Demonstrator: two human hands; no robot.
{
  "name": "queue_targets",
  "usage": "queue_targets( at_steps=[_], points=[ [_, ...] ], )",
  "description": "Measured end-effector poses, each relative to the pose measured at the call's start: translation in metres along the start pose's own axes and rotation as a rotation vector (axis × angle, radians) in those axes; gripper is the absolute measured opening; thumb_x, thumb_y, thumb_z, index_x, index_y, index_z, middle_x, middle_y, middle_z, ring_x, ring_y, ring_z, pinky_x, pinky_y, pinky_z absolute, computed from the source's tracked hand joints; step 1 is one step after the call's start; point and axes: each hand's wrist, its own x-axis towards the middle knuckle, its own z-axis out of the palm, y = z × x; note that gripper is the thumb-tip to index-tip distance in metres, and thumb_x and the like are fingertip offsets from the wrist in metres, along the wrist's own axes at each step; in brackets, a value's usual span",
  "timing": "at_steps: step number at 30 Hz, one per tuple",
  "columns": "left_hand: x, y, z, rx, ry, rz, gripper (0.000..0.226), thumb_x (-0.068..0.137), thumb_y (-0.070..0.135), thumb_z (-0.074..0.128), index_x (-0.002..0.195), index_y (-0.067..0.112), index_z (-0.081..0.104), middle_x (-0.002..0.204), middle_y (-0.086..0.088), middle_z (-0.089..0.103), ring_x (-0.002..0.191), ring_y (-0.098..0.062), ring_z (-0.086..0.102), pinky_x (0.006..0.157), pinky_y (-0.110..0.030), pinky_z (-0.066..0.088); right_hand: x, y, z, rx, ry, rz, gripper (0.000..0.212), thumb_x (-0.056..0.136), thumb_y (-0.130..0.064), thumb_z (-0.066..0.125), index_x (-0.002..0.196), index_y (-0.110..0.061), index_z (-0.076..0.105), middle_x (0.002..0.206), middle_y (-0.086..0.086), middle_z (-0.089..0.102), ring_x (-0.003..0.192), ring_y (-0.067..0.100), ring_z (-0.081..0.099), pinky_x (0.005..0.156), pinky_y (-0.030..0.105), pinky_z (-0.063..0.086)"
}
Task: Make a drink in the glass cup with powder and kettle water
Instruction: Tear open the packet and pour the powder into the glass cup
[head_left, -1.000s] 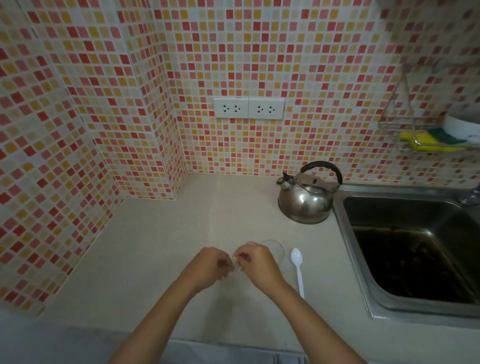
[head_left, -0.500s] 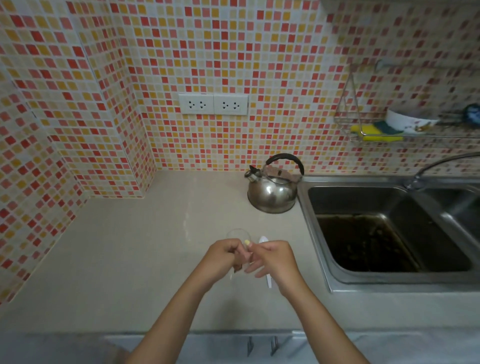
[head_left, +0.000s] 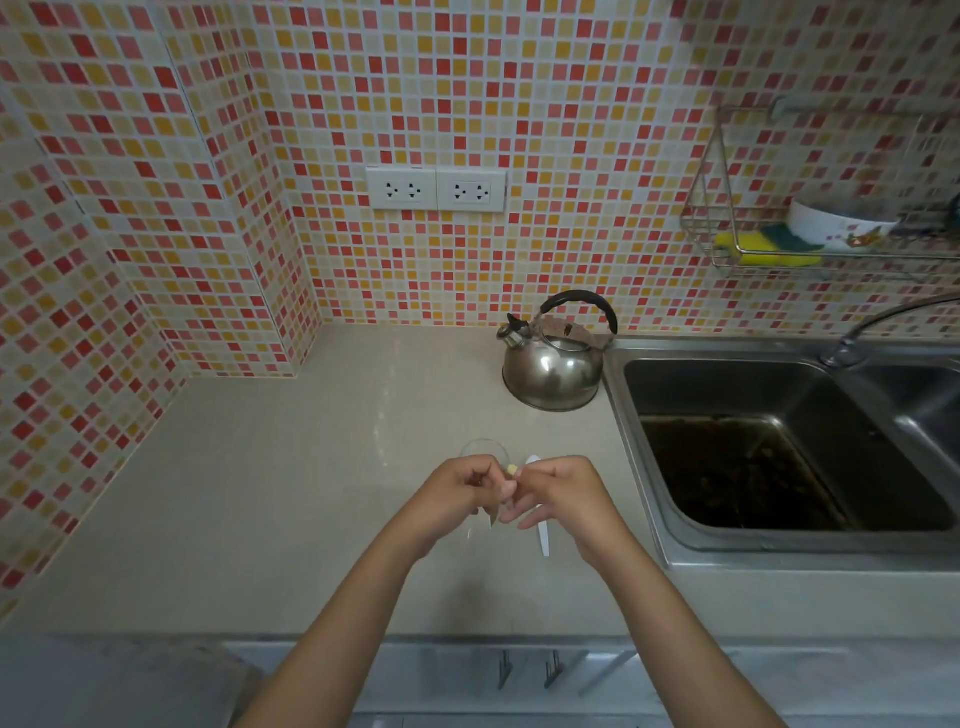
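A clear glass cup (head_left: 480, 448) stands on the beige counter, mostly hidden behind my hands. My left hand (head_left: 454, 493) and my right hand (head_left: 558, 491) meet just above it, both pinching a small yellowish powder packet (head_left: 512, 470) between their fingertips. A white plastic spoon (head_left: 542, 540) lies on the counter under my right hand, its bowl poking out by the cup. The steel kettle (head_left: 551, 366) with a black handle sits farther back, next to the sink.
A steel sink (head_left: 779, 457) with dark water fills the right side, a tap (head_left: 852, 343) behind it. A wire rack (head_left: 727, 260) on the tiled wall holds a sponge and a bowl. Wall sockets (head_left: 435, 188) sit above the counter (head_left: 260, 493).
The view has shifted, bringing the sink and rack further into sight. My hands stay together over the cup, still working the small packet between the fingertips.
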Motion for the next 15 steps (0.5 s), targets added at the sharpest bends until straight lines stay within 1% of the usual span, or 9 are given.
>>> queue_targets(
  at_steps=[2, 5, 8, 10, 12, 15],
  points=[
    [-0.001, -0.001, 0.000, -0.014, 0.014, 0.012, 0.028, 0.091, 0.016, 0.063, 0.064, 0.021, 0.056, 0.060, 0.015, 0.065, 0.056, 0.000, 0.054, 0.055, -0.008, 0.038, 0.002, 0.000, 0.000, 0.001, 0.003, 0.009, 0.025, 0.090, -0.006, 0.056, 0.069, 0.001, 0.068, 0.056, 0.012, 0.065, 0.050, 0.021, 0.068, 0.045, 0.024, 0.053],
    [-0.002, -0.003, 0.003, -0.005, 0.030, 0.034, 0.026, 0.091, 0.013, 0.063, 0.066, 0.017, 0.057, 0.059, 0.014, 0.065, 0.053, 0.000, 0.054, 0.056, -0.007, 0.040, 0.003, 0.001, 0.000, -0.032, 0.016, 0.050, 0.017, 0.085, 0.001, 0.055, 0.082, 0.011, 0.069, 0.057, 0.012, 0.066, 0.050, 0.022, 0.068, 0.046, 0.025, 0.054],
    [-0.003, -0.003, 0.005, 0.041, 0.055, 0.056, 0.027, 0.090, 0.010, 0.064, 0.064, 0.016, 0.057, 0.059, 0.012, 0.062, 0.056, -0.005, 0.053, 0.061, -0.012, 0.043, 0.007, 0.000, -0.001, -0.058, 0.028, 0.095, 0.018, 0.082, 0.003, 0.054, 0.085, 0.016, 0.066, 0.056, 0.014, 0.067, 0.050, 0.024, 0.069, 0.046, 0.024, 0.055],
    [-0.003, -0.004, 0.006, 0.201, 0.136, 0.086, 0.026, 0.088, 0.012, 0.065, 0.064, 0.018, 0.058, 0.060, 0.005, 0.060, 0.057, -0.009, 0.051, 0.062, -0.020, 0.042, 0.011, 0.000, -0.001, -0.100, 0.071, 0.100, 0.016, 0.082, 0.004, 0.053, 0.080, 0.013, 0.066, 0.055, 0.014, 0.066, 0.046, 0.022, 0.068, 0.045, 0.023, 0.054],
    [-0.002, -0.004, 0.011, 0.404, 0.242, 0.116, 0.024, 0.085, 0.015, 0.064, 0.062, 0.018, 0.058, 0.059, 0.000, 0.058, 0.055, -0.011, 0.046, 0.057, -0.023, 0.038, 0.015, 0.002, 0.003, -0.203, 0.124, 0.086, 0.018, 0.082, 0.003, 0.053, 0.069, 0.004, 0.065, 0.056, 0.013, 0.065, 0.043, 0.020, 0.066, 0.046, 0.023, 0.052],
    [-0.003, -0.001, 0.023, 0.555, 0.340, 0.150, 0.022, 0.080, 0.016, 0.059, 0.059, 0.017, 0.053, 0.056, 0.000, 0.052, 0.054, -0.015, 0.043, 0.052, -0.027, 0.034, 0.020, 0.010, 0.010, -0.366, 0.218, 0.032, 0.024, 0.077, -0.001, 0.055, 0.054, -0.006, 0.061, 0.050, 0.013, 0.064, 0.046, 0.023, 0.068, 0.049, 0.026, 0.053]
  ],
)
